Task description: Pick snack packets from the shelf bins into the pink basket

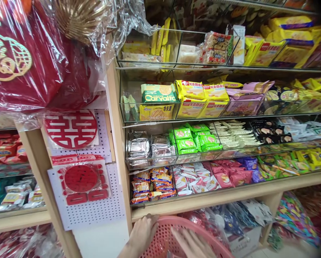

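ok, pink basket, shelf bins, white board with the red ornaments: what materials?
Pink basket: looks like moulded plastic, matt, with a perforated lattice wall; the left hand grips its rim. Shelf bins: clear glass or acrylic, see-through with shiny edges. White board: perforated pegboard, probably painted metal or hardboard; regular hole grid.

Left hand [143, 233] is entering from the bottom edge, forearm angling up and to the right, back of the hand facing the camera. Its fingers [151, 219] are curling over at the knuckles in a closed grip. Right hand [190, 243] is lying flat and blurred, fingers extended and pointing up-left, palm facing down, not gripping.
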A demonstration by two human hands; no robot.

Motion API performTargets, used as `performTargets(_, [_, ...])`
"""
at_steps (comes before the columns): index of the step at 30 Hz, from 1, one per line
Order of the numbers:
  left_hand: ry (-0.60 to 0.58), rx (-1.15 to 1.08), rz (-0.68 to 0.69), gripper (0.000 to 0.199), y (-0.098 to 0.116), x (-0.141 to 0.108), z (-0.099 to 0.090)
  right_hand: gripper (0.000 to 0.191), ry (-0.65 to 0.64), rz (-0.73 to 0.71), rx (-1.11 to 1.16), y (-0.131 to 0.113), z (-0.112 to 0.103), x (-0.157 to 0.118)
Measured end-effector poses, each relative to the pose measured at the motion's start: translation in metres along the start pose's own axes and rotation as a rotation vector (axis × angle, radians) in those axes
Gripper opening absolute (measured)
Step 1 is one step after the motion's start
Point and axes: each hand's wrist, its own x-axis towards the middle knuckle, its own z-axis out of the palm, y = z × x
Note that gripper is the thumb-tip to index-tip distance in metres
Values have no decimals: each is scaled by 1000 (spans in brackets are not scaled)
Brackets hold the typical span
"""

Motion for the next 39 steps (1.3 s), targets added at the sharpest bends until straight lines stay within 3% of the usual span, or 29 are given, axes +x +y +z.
performTargets(2, [2,-5,-4,33,1,0,0,85,44,-76,63,-7,-68,19])
performTargets(6, [27,-26,9,30,1,0,2,69,287,-183,28,-21,-181,80])
performTargets(8, [38,-36,17,30,-1,0,4,57,417,-264,-26,-27,-218,117])
performTargets(11, [44,-34,18,31,-2,0,4,51,472,-324,-116,-33,-249,171])
performTargets(15, [61,-32,29,31,-2,0,5,56,395,-316,-173,-46,-258,226])
performTargets(20, [68,-38,25,32,-4,0,5,67,278,-272,-194,-61,-250,256])
performTargets(39, [8,-30,7,29,-2,-4,1,59,277,-208,-219,-62,-242,259])
